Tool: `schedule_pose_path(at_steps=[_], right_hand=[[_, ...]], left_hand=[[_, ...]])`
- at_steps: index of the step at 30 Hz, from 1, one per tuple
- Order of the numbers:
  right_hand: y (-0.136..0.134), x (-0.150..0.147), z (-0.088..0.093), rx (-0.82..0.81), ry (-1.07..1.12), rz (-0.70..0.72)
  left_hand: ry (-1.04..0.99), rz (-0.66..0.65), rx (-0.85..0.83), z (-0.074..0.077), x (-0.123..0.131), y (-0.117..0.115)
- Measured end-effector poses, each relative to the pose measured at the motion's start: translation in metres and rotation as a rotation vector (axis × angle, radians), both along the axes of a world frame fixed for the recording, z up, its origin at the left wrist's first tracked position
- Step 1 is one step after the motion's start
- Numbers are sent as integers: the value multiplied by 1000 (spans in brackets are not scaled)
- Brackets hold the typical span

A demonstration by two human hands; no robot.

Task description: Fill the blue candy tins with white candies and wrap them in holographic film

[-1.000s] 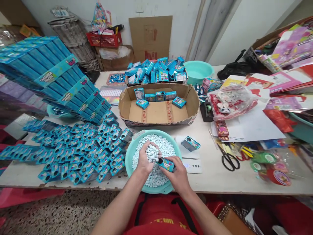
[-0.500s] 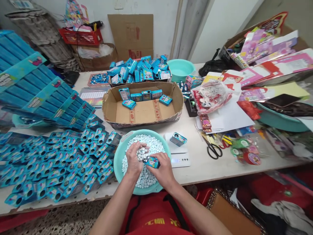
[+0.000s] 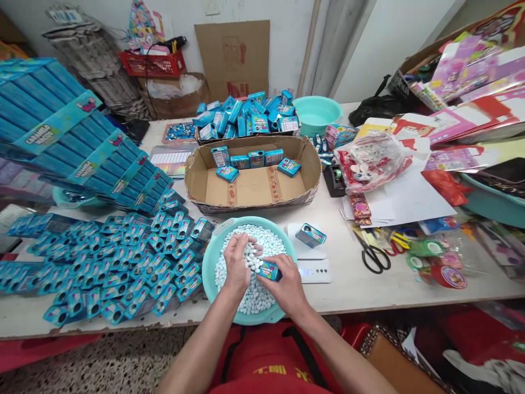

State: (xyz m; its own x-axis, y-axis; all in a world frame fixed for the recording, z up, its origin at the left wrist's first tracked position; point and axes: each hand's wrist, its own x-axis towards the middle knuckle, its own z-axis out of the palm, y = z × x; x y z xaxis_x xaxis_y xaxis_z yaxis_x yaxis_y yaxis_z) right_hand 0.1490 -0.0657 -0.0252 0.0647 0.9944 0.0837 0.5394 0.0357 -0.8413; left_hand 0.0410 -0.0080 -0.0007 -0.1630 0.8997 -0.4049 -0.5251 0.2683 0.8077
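Note:
My left hand (image 3: 239,261) is cupped around a heap of small white candies (image 3: 251,255), above a turquoise basin (image 3: 208,262). More white candies (image 3: 262,301) fill the basin. In my right hand (image 3: 286,279) is a small blue candy box (image 3: 269,270), tilted on its side, with its end up against the candies in my left hand. Just right of the basin, another blue box (image 3: 311,235) stands on a white digital scale (image 3: 315,272).
Rows of upright blue boxes (image 3: 123,273) with round holes cover the table's left side, beside stacked blue cartons (image 3: 61,126). A cardboard tray (image 3: 254,189) with several boxes lies behind the basin. Black scissors (image 3: 371,256), tape rolls (image 3: 426,249) and a plastic bag (image 3: 371,164) lie to the right.
The whole scene has shifted right in view as the camera turned slightly left. My hands keep nearly the same pose over the basin, with the candies and box still held.

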Motion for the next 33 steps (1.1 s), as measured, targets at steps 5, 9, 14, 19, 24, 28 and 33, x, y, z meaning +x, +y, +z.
schedule_pose_path(at_steps=[5,9,14,19,24,28,33], right_hand=[[2,0,2,-2,9,13],[3,0,3,-26,24,28],[4,2,0,-30,44,14],[4,4,1,-43,45,26],[4,5,0,-36,53,15],[4,5,1,-30,75,29],[5,3,0,-25,74,30]], left_hand=[[-3,12,33,2,-2,-1],[-14,8,26,2,-2,0],[37,-16,11,1,-2,-1],[76,-26,90,2,1,-2],[103,-56,108,4,5,-3],[81,-71,98,4,6,-2],[59,-103,78,7,11,-5]])
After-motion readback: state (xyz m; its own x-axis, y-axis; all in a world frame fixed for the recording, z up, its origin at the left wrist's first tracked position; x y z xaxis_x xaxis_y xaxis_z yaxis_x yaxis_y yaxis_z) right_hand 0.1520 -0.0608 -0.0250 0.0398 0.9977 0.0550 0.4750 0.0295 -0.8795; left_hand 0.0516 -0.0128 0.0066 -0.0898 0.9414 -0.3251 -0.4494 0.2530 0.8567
